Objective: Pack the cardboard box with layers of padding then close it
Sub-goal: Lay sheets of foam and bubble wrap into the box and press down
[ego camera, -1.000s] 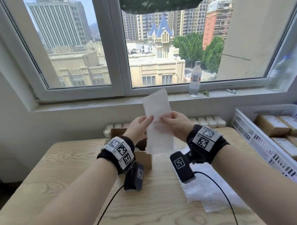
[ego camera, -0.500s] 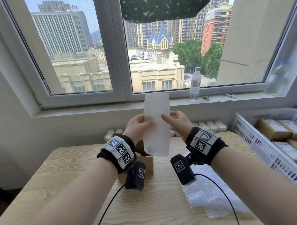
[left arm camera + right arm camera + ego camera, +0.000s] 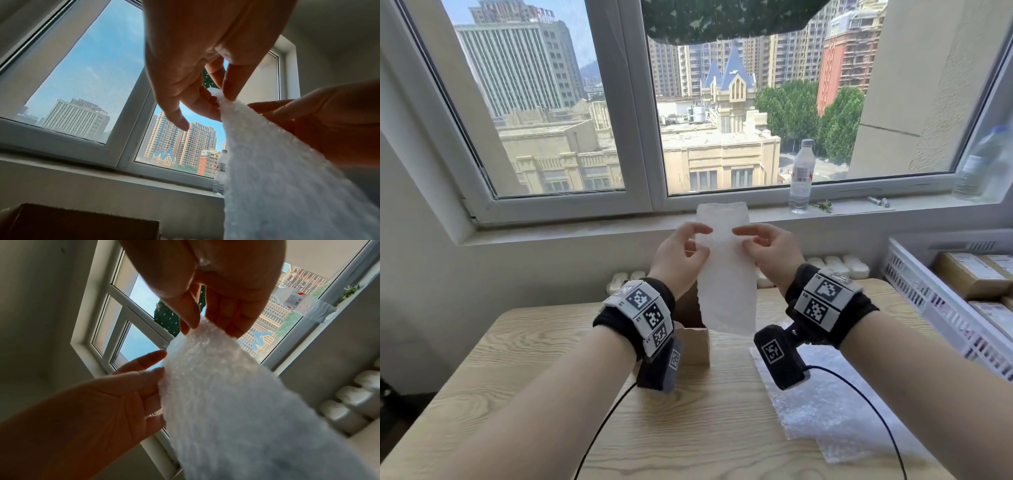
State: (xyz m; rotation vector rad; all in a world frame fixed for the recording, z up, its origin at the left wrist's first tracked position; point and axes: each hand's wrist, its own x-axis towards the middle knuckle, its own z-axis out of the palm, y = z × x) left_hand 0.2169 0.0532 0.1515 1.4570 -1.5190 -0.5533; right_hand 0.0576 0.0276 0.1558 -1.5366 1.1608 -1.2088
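I hold a narrow white bubble wrap strip [image 3: 726,284] upright in front of the window, above the table. My left hand [image 3: 703,241] pinches its left edge near the top, and my right hand [image 3: 742,238] pinches the right edge at the same height. The left wrist view shows thumb and fingers of my left hand [image 3: 221,99] closed on the strip [image 3: 277,178]. In the right wrist view my right hand [image 3: 205,328] pinches the strip's top [image 3: 226,402]. The open brown cardboard box [image 3: 693,342] stands on the table under the strip, partly hidden by my left wrist.
More bubble wrap [image 3: 825,407] lies flat on the wooden table [image 3: 534,377] at the right. A white plastic basket [image 3: 924,301] with cardboard parcels stands at the far right. Water bottles [image 3: 801,174] stand on the window sill. A white radiator [image 3: 835,265] runs behind the table.
Both hands have shifted up the strip, from its middle to near its top. The strip now hangs straighter over the box.
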